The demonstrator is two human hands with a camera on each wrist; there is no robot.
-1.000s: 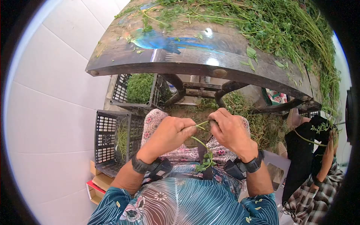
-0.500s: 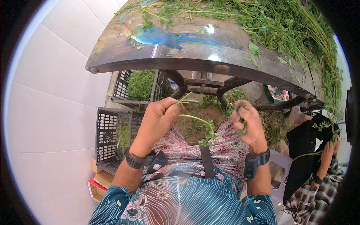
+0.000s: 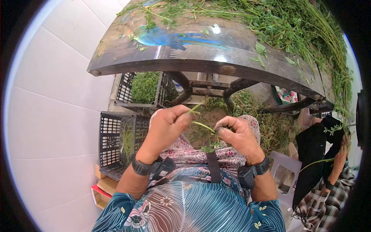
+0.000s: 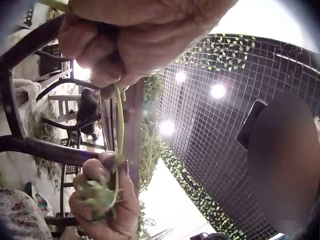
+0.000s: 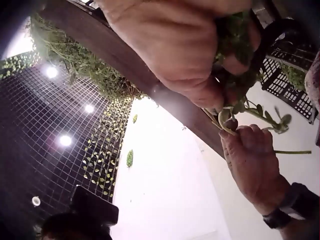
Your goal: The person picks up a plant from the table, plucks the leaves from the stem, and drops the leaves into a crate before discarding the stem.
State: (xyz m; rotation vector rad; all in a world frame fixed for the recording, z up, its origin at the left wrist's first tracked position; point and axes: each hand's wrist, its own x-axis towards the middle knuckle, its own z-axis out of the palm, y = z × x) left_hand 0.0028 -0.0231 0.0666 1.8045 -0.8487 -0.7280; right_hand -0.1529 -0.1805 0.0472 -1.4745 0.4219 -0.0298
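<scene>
A green stem [image 3: 204,125] with leaves near its lower end stretches between the two hands above the lap. My left hand [image 3: 167,125] grips one end, with short cut stem ends poking out past the thumb. The thumb and fingertips of my right hand [image 3: 241,138] pinch the stem near its leafy part. In the left wrist view, the stem [image 4: 120,125] runs straight from my left hand [image 4: 150,35] to my right hand [image 4: 107,200]. Leaves also show inside the curled fingers of my right hand [image 5: 185,55] in the right wrist view.
A wooden table [image 3: 154,66] with heaped greens [image 3: 286,33] stands ahead. Black crates hold a dense green pile [image 3: 145,89] and loose stems [image 3: 126,144] at the left. Plant scraps [image 3: 276,133] cover the floor. Another person [image 3: 328,174] sits at the right, holding a stem.
My right hand swung away to the right, then came back in to the stem and now pinches it. The left hand moved slightly left and still grips its end.
</scene>
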